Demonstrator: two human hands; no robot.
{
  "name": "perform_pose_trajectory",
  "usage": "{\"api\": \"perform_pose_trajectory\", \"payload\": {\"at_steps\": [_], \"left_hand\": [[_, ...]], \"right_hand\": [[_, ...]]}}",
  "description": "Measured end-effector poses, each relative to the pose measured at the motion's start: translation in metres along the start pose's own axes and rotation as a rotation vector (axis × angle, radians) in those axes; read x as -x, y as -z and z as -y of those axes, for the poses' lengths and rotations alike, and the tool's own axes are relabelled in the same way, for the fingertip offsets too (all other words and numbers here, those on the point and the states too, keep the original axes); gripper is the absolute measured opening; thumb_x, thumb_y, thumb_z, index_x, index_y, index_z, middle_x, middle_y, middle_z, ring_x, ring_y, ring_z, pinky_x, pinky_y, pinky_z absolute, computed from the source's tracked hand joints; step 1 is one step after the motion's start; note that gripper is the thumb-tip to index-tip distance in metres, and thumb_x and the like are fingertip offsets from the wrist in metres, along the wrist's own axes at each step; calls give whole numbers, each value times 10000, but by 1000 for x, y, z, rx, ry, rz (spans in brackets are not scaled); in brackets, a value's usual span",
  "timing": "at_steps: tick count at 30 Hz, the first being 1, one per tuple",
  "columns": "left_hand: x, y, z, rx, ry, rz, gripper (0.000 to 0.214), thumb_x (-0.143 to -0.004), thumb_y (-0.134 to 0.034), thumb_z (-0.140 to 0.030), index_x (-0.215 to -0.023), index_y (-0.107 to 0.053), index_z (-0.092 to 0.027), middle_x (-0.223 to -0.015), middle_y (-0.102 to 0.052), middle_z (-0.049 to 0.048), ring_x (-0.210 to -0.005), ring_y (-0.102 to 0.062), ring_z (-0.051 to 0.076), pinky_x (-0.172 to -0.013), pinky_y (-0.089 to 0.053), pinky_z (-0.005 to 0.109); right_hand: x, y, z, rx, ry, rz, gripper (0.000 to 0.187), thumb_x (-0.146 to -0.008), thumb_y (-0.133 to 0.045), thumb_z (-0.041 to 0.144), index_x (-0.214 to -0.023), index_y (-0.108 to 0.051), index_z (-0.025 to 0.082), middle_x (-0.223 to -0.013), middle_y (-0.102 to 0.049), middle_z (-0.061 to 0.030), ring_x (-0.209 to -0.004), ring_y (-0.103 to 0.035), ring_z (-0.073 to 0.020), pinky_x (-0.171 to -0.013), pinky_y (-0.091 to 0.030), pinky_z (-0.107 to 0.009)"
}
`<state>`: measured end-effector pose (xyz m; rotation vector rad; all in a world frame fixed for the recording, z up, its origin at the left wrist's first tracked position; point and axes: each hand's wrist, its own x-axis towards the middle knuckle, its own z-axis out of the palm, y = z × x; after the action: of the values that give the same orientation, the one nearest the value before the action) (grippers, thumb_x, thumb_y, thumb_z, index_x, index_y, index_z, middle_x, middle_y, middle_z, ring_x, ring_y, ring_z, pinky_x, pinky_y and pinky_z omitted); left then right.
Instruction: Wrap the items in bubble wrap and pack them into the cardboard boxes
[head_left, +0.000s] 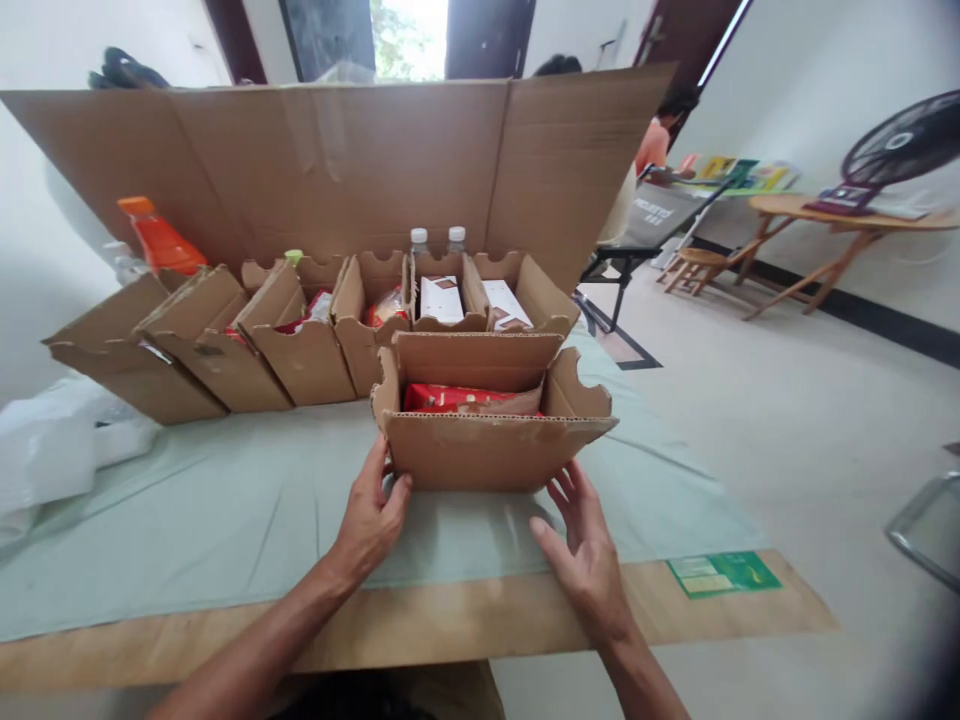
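Observation:
A small open cardboard box (480,450) stands on the pale green cloth (225,500) in front of me, with a red packet (450,398) inside. My left hand (371,515) touches the box's lower left corner, fingers curled against it. Just off the lower right corner, my right hand (585,550) is open with fingers spread, close to the box but apart from it.
A row of similar cardboard boxes (300,340) with packets stands behind, backed by a tall cardboard sheet (337,170). An orange bottle (157,240) and two clear bottles (435,240) stand there. White plastic (45,450) lies left. Folding chair (652,230), round table (840,220) and fan (907,140) are right.

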<state>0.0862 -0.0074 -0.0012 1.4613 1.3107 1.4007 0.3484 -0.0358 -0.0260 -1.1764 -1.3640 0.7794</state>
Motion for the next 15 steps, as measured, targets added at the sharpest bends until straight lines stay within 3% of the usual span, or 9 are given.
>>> {"api": "perform_pose_trajectory", "payload": {"at_steps": [5,9,13,15], "left_hand": [[-17,-11,11,4,-52,77,717,-891,-594,-240,-1576,-384,-242,-1594,-486,137,-1407,-530,296,-1177,-444,501],[-22,-16,10,11,-68,227,884,-840,-631,-249,-1644,-262,-233,-1692,-354,147,-1515,-411,352,-1234,-369,569],[-19,3,-2,-124,-22,370,953,-811,-656,-286,-1660,-230,-210,-1698,-350,165,-1512,-425,372,-1237,-365,574],[-4,21,-6,-273,-35,479,883,-800,-679,-295,-1615,-356,-197,-1624,-470,184,-1469,-484,395,-1236,-343,608]], "right_hand": [[-25,-2,2,-27,-29,-66,791,-924,-720,468,-1603,-347,309,-1676,-359,-125,-1497,-440,-332,-1246,-337,-615],[-21,0,10,80,-86,-161,874,-872,-732,550,-1605,-355,257,-1675,-365,-141,-1498,-427,-381,-1231,-354,-622],[-3,12,-3,422,-213,-170,952,-844,-676,664,-1617,-370,200,-1580,-480,-214,-1336,-556,-508,-1109,-395,-766],[-1,24,-27,601,-94,-94,807,-896,-619,629,-1567,-473,206,-1520,-536,-229,-1317,-552,-542,-1086,-376,-801]]}}
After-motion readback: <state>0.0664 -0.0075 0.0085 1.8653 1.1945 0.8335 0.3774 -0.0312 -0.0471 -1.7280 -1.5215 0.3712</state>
